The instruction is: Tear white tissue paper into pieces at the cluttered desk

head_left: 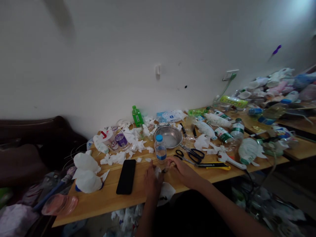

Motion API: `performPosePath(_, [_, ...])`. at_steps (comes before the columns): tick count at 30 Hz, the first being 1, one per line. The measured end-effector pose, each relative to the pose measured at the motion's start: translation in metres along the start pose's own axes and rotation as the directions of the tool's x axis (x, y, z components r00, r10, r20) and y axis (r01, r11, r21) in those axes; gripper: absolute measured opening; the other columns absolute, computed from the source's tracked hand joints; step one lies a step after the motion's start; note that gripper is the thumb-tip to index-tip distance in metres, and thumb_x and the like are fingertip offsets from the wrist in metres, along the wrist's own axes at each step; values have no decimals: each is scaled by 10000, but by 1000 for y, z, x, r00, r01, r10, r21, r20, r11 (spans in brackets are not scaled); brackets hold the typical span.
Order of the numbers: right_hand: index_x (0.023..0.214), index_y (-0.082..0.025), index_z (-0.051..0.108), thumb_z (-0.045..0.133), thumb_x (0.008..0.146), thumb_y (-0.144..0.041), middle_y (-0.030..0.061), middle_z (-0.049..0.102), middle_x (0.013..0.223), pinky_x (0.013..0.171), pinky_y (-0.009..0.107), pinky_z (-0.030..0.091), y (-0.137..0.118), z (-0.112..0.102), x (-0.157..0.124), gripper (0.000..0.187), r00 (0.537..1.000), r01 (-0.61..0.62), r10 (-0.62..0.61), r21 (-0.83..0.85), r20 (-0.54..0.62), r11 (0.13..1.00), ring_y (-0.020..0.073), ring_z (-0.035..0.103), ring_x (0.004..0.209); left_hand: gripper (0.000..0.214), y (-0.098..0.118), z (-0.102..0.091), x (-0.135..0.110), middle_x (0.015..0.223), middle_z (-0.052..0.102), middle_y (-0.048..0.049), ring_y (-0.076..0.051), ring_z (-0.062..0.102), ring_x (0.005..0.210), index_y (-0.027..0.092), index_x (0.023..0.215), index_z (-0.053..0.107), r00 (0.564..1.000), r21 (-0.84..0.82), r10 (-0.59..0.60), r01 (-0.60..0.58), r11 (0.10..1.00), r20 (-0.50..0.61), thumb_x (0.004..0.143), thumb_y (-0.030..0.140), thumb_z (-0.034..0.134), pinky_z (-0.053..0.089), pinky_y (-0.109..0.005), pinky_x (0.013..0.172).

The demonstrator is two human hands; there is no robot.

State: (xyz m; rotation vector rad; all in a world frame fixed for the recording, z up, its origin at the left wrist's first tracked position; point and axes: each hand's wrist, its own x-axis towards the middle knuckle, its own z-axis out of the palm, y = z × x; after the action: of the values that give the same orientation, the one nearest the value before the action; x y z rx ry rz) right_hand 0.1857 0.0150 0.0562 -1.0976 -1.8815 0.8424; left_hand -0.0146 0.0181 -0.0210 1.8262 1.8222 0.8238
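Observation:
My left hand point(151, 181) is at the front edge of the wooden table, its fingers closed around a small piece of white paper point(157, 171). Close by on the right, my right hand point(182, 171) has its fingertips pinched together; what they hold is too small and dark to make out. Just behind both hands stands a clear water bottle point(160, 150) with a blue cap, upright. A larger sheet of white paper point(168, 192), with dark marks, lies under and in front of the hands at the table edge.
A black phone point(126, 176) lies left of the hands. Behind is a metal bowl point(170, 136); to the right are scissors point(196, 155), a yellow utility knife point(214, 166) and a white glue gun point(232, 160). Paper-wrapped shapes point(87, 172) stand left. Several bottles crowd the right side.

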Motion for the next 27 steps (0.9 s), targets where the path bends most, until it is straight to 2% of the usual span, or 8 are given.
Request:
performPosePath(5, [1317, -198, 470, 417, 1066, -334, 118, 613, 1210, 1002, 437, 464, -2, -8, 0, 290, 996, 24, -24, -8, -90, 1000, 240, 601, 1104, 797, 3, -3, 0, 1276, 655, -130, -284, 585, 1207, 155, 1562, 297, 1000, -7, -17, 17, 1000, 11, 845, 260, 630, 429, -404, 1061])
performPosePath(11, [1214, -170, 556, 447, 1067, -338, 96, 631, 1182, 984, 450, 489, -2, 9, 4, 248, 997, 69, -68, 5, -33, 998, 234, 613, 1108, 821, 5, -4, 1, 1297, 653, -136, -281, 573, 1224, 148, 1573, 256, 1000, -12, -18, 18, 1000, 11, 844, 230, 625, 430, -399, 1062])
performPosePath(16, [1209, -159, 574, 444, 1077, -389, 88, 632, 1159, 966, 454, 499, 2, 22, 7, 295, 998, 48, -47, 13, -53, 999, 230, 618, 1082, 838, 4, -3, 1, 1289, 666, -125, -288, 583, 1199, 164, 1571, 268, 1000, -2, -19, 19, 1000, 15, 821, 219, 638, 433, -404, 1032])
performPosePath(27, [1204, -160, 571, 453, 1073, -371, 83, 635, 1150, 953, 455, 504, 0, 20, 4, 275, 999, -6, 4, -38, -40, 999, 229, 623, 1062, 826, 3, -3, 1, 1293, 659, -124, -290, 580, 1204, 168, 1573, 257, 1000, -9, -16, 16, 1000, 19, 842, 268, 629, 417, -412, 1038])
